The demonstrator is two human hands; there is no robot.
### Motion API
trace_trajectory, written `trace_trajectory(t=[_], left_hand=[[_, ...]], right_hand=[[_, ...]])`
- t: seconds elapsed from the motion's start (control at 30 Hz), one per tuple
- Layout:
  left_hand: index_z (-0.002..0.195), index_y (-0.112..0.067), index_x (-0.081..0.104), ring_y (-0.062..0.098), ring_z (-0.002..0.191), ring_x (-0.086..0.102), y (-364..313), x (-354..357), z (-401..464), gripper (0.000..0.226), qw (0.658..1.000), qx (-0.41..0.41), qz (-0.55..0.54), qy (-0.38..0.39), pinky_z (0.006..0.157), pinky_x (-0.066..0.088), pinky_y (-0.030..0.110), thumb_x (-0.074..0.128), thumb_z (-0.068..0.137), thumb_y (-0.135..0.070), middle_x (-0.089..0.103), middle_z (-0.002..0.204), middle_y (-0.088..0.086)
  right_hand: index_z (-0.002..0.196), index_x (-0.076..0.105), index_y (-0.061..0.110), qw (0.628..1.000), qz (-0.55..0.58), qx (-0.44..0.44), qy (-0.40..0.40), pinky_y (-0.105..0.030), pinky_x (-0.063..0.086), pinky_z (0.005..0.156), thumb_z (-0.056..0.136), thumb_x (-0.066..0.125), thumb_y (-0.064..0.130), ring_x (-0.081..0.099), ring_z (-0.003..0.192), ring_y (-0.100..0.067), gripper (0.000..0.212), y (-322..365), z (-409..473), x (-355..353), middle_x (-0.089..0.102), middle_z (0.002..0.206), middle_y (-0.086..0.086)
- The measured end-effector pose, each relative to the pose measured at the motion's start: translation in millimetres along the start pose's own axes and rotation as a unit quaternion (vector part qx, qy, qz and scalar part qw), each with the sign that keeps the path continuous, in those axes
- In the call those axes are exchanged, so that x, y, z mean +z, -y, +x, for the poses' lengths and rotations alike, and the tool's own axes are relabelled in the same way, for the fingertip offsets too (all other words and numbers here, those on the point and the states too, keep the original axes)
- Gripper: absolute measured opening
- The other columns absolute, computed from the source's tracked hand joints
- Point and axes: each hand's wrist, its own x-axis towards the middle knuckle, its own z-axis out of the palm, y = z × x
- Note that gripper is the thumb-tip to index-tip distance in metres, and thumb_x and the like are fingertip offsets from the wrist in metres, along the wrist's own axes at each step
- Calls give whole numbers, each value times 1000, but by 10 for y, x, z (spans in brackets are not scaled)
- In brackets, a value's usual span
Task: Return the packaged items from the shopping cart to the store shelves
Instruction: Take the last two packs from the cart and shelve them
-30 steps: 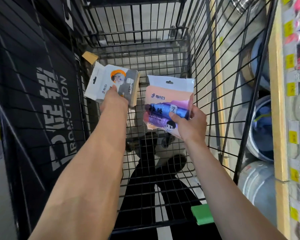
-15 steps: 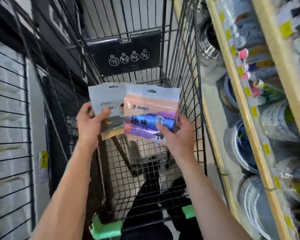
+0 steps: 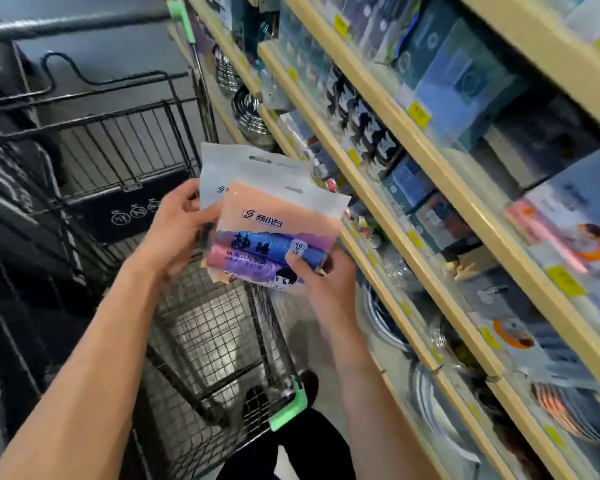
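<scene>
Hiding most of the white pack [image 3: 222, 168] in the left hand [image 3: 177, 230], the peach pack [image 3: 278, 230] sits gripped by the right hand [image 3: 323, 285].

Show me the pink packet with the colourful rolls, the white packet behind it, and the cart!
Pink packet [image 3: 274, 216]: head view, its pink top.
White packet [image 3: 219, 164]: head view, upper corner.
Cart [image 3: 201, 327]: head view, wire floor.
</scene>
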Motion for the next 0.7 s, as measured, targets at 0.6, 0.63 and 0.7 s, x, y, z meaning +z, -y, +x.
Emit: trace_trajectory(t=[0.6, 0.63, 0.7], left_hand=[[127, -1, 56, 9, 63, 65, -973, 2994, 1179, 32, 948, 41, 156, 274, 43, 47, 15, 58, 95, 5, 67, 110, 11], [128, -2, 58, 12, 67, 64, -958, 3094, 1265, 34, 942, 58, 167, 287, 43, 47, 17, 61, 95, 3, 66, 115, 14], [124, -4, 62, 13, 77, 66, -920, 3275, 1462, 33, 932, 88, 183, 301, 57, 56, 22, 65, 92, 3, 69, 113, 12]], right_hand=[[102, 63, 21, 932, 96, -110, -333, -13, 52, 60, 89, 71, 9, 69, 74, 3, 20, 753, 637, -1793, 71, 92, 4], [107, 63, 15, 923, 101, -112, -353, -15, 53, 61, 89, 71, 9, 70, 76, 0, 20, 739, 694, -1825, 71, 94, 1], [114, 60, 7, 906, 105, -112, -394, -16, 54, 60, 89, 72, 8, 70, 78, -3, 28, 736, 802, -1862, 70, 99, -3]])
